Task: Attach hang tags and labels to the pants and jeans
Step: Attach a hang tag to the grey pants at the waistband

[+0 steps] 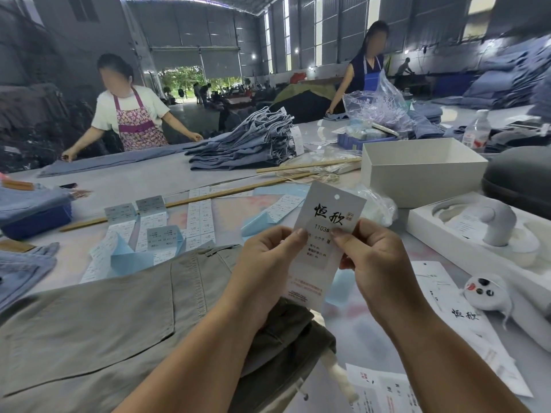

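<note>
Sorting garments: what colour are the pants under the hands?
Khaki-grey pants, seen in the head view.

Both bare forearms reaching up from the lower edge and converging toward the middle, wrists roughly level. Left hand [265, 257] raised with its back to the camera, fingers curled, thumb tip pressed forward in a pinch against the forefinger. Right hand [374, 257] just beside it, likewise back-up, thumb pointing inward toward the left thumb, fingers folded underneath in a matching pinch. Thumb tips near each other, not touching. No sleeves on either arm.
</note>
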The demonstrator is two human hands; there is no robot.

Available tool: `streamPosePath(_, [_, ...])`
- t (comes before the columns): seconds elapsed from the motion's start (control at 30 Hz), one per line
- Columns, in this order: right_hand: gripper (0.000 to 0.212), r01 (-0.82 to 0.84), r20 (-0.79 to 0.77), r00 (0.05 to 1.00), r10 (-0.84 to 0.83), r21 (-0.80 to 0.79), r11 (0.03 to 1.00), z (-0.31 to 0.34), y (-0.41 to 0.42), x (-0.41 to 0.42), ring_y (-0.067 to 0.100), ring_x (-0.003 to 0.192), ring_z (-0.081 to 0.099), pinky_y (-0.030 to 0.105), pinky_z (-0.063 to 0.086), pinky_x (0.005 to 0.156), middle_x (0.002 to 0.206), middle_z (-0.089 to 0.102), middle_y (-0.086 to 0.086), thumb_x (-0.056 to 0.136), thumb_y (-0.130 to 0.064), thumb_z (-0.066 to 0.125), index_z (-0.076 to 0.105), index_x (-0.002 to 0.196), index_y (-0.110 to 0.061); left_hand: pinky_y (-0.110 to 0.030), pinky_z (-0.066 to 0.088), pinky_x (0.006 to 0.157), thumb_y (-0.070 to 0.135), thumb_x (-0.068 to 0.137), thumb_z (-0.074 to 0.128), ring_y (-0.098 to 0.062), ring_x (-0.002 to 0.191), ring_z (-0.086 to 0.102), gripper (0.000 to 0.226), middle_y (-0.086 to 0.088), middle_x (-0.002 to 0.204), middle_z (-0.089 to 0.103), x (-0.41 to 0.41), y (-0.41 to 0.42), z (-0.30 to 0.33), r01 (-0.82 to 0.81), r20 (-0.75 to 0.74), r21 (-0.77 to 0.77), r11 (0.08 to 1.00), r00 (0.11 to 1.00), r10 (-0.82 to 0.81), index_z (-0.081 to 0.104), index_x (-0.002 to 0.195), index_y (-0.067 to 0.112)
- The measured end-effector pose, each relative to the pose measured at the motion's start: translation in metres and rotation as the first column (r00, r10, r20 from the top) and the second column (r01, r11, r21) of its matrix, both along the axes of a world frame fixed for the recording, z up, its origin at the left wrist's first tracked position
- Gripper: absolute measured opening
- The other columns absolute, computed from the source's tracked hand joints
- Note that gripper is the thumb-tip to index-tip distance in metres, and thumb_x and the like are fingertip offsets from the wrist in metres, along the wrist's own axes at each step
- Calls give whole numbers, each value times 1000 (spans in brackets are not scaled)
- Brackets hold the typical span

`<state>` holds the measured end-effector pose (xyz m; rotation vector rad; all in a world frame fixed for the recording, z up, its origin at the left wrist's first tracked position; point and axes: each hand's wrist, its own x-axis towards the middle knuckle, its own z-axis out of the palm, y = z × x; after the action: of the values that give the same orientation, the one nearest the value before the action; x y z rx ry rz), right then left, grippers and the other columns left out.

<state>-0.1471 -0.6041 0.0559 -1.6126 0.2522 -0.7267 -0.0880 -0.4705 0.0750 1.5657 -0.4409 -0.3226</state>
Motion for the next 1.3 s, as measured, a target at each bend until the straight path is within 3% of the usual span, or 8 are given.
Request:
streamPosePath(0.27, [16,-67,-9,998,67,-11,998,14,-5,-1,-1,59,60,12,44,50,75,74,-6,94,-12,62,72,84,-20,-31,54,58,34,89,65,-17,63,69,20,-3,81,75,5,-4,16,38,-44,9,999,998,-37,70,93,15])
streamPosePath(0.47, [22,-163,-9,986,164,35,986,20,2,-5,14,55,48,25,44,55,73,65,18,96,-21,60,70,83,-6,-25,49,55,26,98,55,-8,57,63,17,4,72,72,5,-3,23,37,16,53,998,999,-38,69,96,16])
streamPosePath(0.63, [9,-223,39,975,220,223,949,29,11,-1,11,52,46,29,41,54,64,60,7,92,-10,63,69,86,-8,-33,50,60,29,99,52,-25,64,62,26,-11,83,74,15,9,49,134,135,186,973,978,-160,70,98,10])
streamPosePath(0.7, [5,-236,54,972,230,249,939,31,17,-1,10,52,49,29,42,53,68,63,7,89,-10,67,67,93,-11,-28,51,51,37,94,55,-22,59,62,32,-12,83,74,22,23,58,233,95,255,939,960,-264,72,97,11])
streamPosePath(0.87, [29,-274,-179,946,269,-3,962,16,42,-7,2,57,60,19,47,52,75,70,-4,84,-19,74,58,106,-31,-25,50,54,64,70,59,-14,57,63,42,0,73,72,32,71,46,195,37,738,646,944,-328,75,86,29])
streamPosePath(1.0, [31,-271,-354,921,165,-274,923,-2,65,-5,0,83,61,13,48,72,91,64,-14,81,-28,73,58,107,-34,-26,49,67,65,60,68,-7,65,64,37,6,72,71,41,97,41,187,-16,862,472,939,-343,72,69,30])
streamPosePath(1.17, [25,-244,-333,938,100,-424,872,-6,74,-4,0,83,53,11,42,69,89,58,-17,78,-38,73,59,98,-34,-24,44,64,57,64,76,-4,63,56,26,10,64,63,43,110,40,248,-79,853,458,931,-357,70,62,31])
streamPosePath(1.3, [15,-222,-329,943,52,-505,834,-7,75,-3,8,97,49,31,46,89,92,53,-14,80,-43,68,60,87,-32,-23,41,63,46,76,79,-2,60,49,18,14,61,57,45,103,38,109,72,895,433,922,-381,66,66,39])
